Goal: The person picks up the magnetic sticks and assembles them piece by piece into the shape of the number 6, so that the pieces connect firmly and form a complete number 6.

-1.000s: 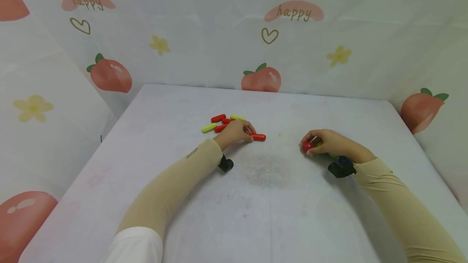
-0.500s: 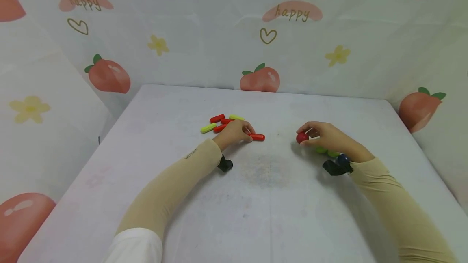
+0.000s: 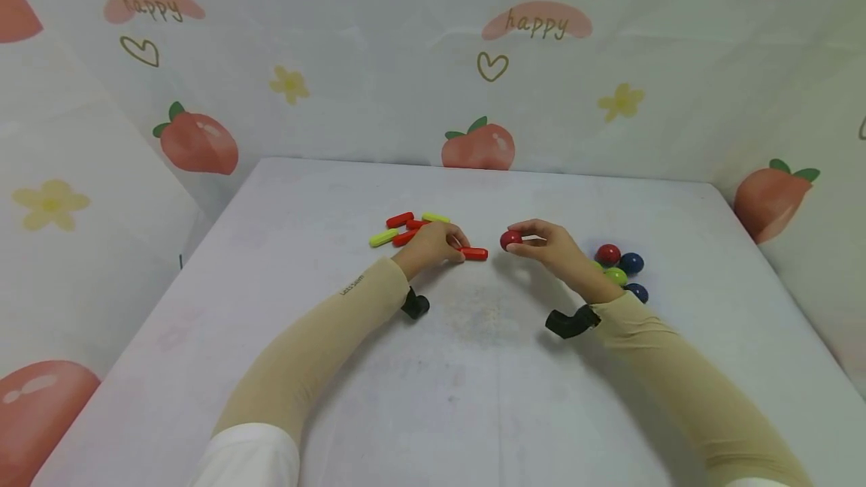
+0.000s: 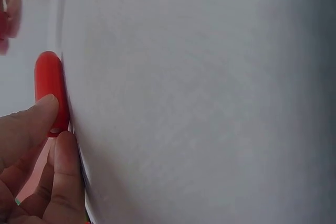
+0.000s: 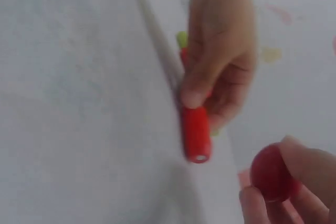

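My left hand point(image 3: 433, 248) pinches one end of a red rounded stick point(image 3: 475, 254) that lies on the white table. In the left wrist view the thumb rests on the lower part of this red stick point(image 4: 50, 82), and a small hole shows at its end. To the right, my right hand point(image 3: 556, 252) pinches a red ball point(image 3: 510, 240) between thumb and fingers, held above the table a short way from the stick's free end. The right wrist view shows the red ball point(image 5: 273, 172) at the fingertips, with the left hand point(image 5: 220, 61) beyond it.
Behind the left hand lie several red and yellow sticks point(image 3: 384, 238). Beside the right forearm sit another red ball point(image 3: 607, 254), blue balls point(image 3: 632, 263) and green balls point(image 3: 616, 276). A patterned cloth point(image 3: 379, 43) hangs behind the table point(image 3: 406, 382).
My right hand has lifted the red ball from the group of balls and carried it left toward the red stick, uncovering the other balls. The left hand stays in place.
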{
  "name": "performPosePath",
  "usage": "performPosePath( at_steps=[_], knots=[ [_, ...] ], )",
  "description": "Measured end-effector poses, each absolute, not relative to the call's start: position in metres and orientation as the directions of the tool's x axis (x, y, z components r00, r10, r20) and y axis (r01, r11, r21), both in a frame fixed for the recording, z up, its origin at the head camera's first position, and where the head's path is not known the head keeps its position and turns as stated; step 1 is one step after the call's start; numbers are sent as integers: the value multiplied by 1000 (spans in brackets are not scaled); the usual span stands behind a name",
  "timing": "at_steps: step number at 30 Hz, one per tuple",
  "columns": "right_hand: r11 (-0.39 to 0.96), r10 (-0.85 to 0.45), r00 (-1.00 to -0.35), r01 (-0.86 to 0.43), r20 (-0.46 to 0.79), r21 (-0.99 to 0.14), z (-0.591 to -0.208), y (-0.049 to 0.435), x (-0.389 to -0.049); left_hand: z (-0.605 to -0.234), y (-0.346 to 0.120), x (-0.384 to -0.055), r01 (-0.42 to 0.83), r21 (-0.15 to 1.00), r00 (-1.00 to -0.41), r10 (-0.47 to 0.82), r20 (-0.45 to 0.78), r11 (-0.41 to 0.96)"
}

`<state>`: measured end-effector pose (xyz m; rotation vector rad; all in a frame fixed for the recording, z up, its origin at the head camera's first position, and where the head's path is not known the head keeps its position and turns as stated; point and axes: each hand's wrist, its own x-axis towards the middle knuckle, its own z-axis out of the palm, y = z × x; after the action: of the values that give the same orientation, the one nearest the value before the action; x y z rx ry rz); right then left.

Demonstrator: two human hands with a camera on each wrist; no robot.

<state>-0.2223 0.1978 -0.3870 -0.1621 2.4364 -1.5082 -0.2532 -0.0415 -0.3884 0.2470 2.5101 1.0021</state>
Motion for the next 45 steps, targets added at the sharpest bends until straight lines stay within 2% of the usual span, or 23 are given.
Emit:
performPosePath(
  at_steps=[9, 19, 45],
  knots=[
    [510, -199, -967, 38, -161, -859, -402, 183, -224, -385, -41, -252, 1, 682, -893, 308, -328, 731],
    [524, -239, -966, -45, -96, -851, -409, 179, -226, -385, -41, -253, 22, 675, -891, 321, -321, 737],
    [576, -235, -966, -48, -109, -816, -407, 177, -226, -386, -40, -256, -2, 663, -892, 299, -340, 749]
  ],
)
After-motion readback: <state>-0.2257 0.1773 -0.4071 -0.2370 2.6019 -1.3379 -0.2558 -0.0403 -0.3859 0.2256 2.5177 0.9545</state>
